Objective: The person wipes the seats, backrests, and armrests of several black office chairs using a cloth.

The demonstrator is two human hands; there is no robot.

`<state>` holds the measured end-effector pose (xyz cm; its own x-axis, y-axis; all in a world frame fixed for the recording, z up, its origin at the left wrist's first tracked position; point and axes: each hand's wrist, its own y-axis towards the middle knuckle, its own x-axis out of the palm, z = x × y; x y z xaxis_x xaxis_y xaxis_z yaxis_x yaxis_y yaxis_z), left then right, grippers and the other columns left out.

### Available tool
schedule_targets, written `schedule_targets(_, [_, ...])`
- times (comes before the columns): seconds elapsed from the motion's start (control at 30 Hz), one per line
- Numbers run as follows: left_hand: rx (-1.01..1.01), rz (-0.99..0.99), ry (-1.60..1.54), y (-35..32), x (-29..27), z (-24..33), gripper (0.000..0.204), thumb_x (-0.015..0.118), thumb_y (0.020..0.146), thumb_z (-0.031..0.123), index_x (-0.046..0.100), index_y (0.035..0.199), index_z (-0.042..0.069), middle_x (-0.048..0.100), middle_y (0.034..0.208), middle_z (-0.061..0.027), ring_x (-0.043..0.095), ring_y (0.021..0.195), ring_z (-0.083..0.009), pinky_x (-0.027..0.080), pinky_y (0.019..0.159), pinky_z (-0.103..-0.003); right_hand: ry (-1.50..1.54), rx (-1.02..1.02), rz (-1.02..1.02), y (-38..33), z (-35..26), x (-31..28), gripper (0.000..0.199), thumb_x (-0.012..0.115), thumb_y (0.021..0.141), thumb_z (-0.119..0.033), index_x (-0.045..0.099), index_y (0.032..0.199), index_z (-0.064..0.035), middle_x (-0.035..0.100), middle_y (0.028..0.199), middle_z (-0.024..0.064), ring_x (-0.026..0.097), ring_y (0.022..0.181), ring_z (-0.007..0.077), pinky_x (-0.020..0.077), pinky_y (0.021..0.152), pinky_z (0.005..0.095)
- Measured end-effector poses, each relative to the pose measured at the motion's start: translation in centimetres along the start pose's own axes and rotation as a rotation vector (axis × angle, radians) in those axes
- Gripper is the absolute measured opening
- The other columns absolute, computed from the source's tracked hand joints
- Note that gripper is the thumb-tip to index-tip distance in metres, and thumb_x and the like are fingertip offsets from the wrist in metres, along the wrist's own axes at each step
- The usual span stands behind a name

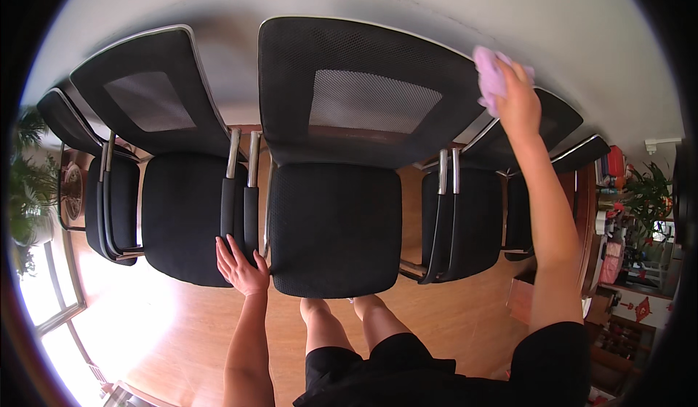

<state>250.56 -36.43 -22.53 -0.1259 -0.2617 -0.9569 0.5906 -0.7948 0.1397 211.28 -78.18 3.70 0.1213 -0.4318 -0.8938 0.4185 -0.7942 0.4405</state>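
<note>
In front of me stands a black chair with a mesh backrest edged in chrome. My right hand is closed around a pale purple cloth at the upper right corner of that backrest. The cloth hangs out past the fingers, against the chair's edge. My left hand lies with fingers spread on the front end of the black armrests, between the middle chair and the one to its left. It holds nothing.
More black chairs stand in the row, at left and right, before a pale wall. Potted plants and a bright window are at far left. Cluttered shelves stand at far right, above a wooden floor.
</note>
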Motion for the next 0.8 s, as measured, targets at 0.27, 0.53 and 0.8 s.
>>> schedule_targets(0.27, [0.039, 0.018, 0.105, 0.3, -0.6, -1.1, 0.072, 0.061, 0.088, 0.024, 0.040, 0.153, 0.001, 0.032, 0.161, -0.0227, 0.035, 0.145, -0.0409, 0.028, 0.116, -0.053, 0.281, -0.185, 0.217, 4.2, -14.9, 2.7, 0.030, 0.059, 0.093, -0.021, 0.066, 0.123, -0.0199, 0.069, 0.119, 0.0064, 0.070, 0.100, 0.0314, 0.0571, 0.080, 0.0446])
schedule_targets(0.53, [0.024, 0.010, 0.117, -0.6, 0.4, -0.9, 0.069, 0.056, 0.094, 0.020, 0.033, 0.159, 0.010, 0.028, 0.165, -0.0169, 0.034, 0.145, -0.0409, 0.026, 0.120, -0.052, 0.276, -0.313, 0.390, 6.5, -18.3, 5.2, 0.019, 0.063, 0.090, -0.019, 0.070, 0.106, -0.0112, 0.067, 0.115, 0.0093, 0.073, 0.086, 0.0273, 0.0596, 0.069, 0.0376])
schedule_targets(0.8, [0.049, -0.003, 0.169, -0.8, 1.2, -0.8, 0.069, 0.054, 0.095, 0.024, 0.033, 0.158, 0.007, 0.028, 0.164, -0.0189, 0.033, 0.146, -0.0412, 0.026, 0.120, -0.053, 0.121, 0.010, 0.337, -5.5, 3.6, 3.8, 0.047, 0.069, 0.081, -0.006, 0.064, 0.126, -0.0194, 0.061, 0.121, 0.0081, 0.069, 0.091, 0.0350, 0.0572, 0.075, 0.0443])
